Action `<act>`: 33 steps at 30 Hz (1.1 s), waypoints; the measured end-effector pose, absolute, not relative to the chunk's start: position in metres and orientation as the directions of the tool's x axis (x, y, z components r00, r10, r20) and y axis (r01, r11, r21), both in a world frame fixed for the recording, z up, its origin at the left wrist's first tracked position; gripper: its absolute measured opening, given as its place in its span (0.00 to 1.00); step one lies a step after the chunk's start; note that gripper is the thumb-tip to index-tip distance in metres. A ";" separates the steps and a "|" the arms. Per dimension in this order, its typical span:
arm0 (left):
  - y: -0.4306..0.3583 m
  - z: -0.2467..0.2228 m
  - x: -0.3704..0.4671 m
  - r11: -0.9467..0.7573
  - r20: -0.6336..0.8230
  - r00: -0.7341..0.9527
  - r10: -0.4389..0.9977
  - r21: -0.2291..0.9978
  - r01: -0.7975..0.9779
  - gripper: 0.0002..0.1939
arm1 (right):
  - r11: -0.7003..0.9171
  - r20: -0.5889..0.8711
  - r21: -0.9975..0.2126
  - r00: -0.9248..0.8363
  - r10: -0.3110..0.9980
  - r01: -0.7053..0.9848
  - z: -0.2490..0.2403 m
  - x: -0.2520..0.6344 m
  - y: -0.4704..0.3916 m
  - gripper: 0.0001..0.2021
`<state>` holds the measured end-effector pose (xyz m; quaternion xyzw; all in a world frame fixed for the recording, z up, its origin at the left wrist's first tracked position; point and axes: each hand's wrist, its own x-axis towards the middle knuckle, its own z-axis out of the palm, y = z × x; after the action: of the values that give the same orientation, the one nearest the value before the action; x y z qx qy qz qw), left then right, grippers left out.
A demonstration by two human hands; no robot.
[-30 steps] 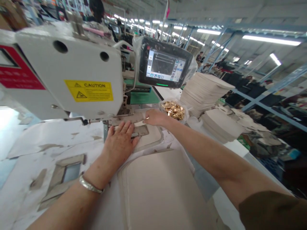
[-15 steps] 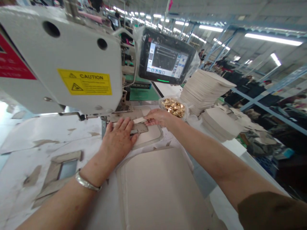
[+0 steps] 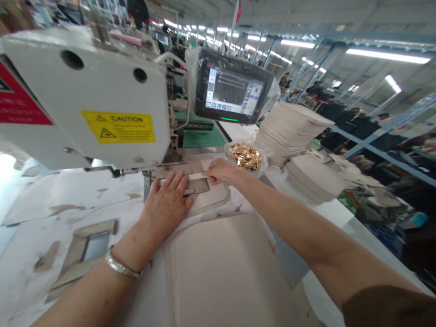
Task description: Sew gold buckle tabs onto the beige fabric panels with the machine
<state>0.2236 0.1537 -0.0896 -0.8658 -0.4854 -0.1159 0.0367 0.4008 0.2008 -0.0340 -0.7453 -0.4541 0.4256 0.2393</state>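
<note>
My left hand lies flat with fingers stretched out, pressing on a worn grey-brown template under the head of the sewing machine. Beneath the template is a pale beige panel with a rounded corner. Thumb and fingers of my right hand are pinched together at the right end of a narrow cream strip, which lies across the template. A small metallic glint shows at those fingertips; its shape is mostly hidden.
A bag of gold metal fittings sits just beyond my right hand. Stacked beige panels rise at the right, and more panels lie in front of me. The control screen hangs above. A loose frame-shaped template rests at left.
My right hand has closed more tightly around the strip's end, with its fingers more curled. The left hand stays flat in place. The view has tilted slightly.
</note>
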 end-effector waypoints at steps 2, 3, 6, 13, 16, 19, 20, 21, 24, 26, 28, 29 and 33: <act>0.154 -0.090 0.223 -0.526 0.243 0.503 0.830 0.040 0.849 0.28 | -0.476 -0.424 -0.739 0.221 0.879 0.477 -0.035 0.402 0.201 0.14; 0.153 -0.090 0.223 -0.524 0.245 0.501 0.830 0.034 0.851 0.28 | -0.473 -0.420 -0.743 0.220 0.880 0.473 -0.035 0.403 0.201 0.14; 0.154 -0.090 0.226 -0.531 0.246 0.512 0.823 0.013 0.847 0.28 | -0.463 -0.413 -0.765 0.212 0.886 0.447 -0.036 0.404 0.200 0.14; 0.163 -0.089 0.245 -0.701 0.237 0.682 0.692 -0.005 0.713 0.25 | -0.430 -0.369 -0.770 0.220 0.903 0.472 -0.047 0.407 0.202 0.14; 0.163 -0.085 0.253 -0.709 0.233 0.685 0.690 0.026 0.705 0.25 | -0.426 -0.370 -0.770 0.211 0.905 0.476 -0.049 0.409 0.205 0.13; 0.160 -0.079 0.263 -0.661 0.242 0.629 0.738 0.075 0.747 0.23 | -0.457 -0.418 -0.765 0.190 0.888 0.453 -0.045 0.408 0.205 0.13; 0.158 -0.077 0.267 -0.641 0.244 0.608 0.756 0.083 0.763 0.21 | -0.470 -0.436 -0.764 0.184 0.881 0.442 -0.042 0.408 0.204 0.13; 0.157 -0.075 0.271 -0.623 0.246 0.589 0.770 0.086 0.778 0.19 | -0.480 -0.449 -0.763 0.179 0.875 0.433 -0.039 0.407 0.203 0.13; 0.152 -0.072 0.279 -0.587 0.252 0.553 0.794 0.085 0.805 0.16 | -0.504 -0.480 -0.742 0.175 0.860 0.442 -0.030 0.405 0.200 0.12; 0.148 -0.072 0.277 -0.573 0.258 0.538 0.803 0.082 0.816 0.17 | -0.499 -0.475 -0.728 0.179 0.861 0.470 -0.027 0.404 0.200 0.11; 0.145 -0.073 0.269 -0.553 0.263 0.518 0.814 0.078 0.830 0.20 | -0.490 -0.464 -0.717 0.185 0.866 0.496 -0.029 0.403 0.201 0.11; 0.142 -0.073 0.262 -0.542 0.263 0.508 0.821 0.076 0.837 0.22 | -0.485 -0.456 -0.714 0.189 0.870 0.505 -0.030 0.404 0.202 0.11; 0.134 -0.071 0.228 -0.486 0.276 0.454 0.847 0.054 0.872 0.24 | -0.481 -0.442 -0.704 0.207 0.873 0.522 -0.040 0.406 0.206 0.12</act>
<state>0.2284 0.1343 -0.0706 -0.8515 -0.5048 -0.1338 0.0475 0.4060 0.2063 -0.0402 -0.7489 -0.4655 0.4240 0.2068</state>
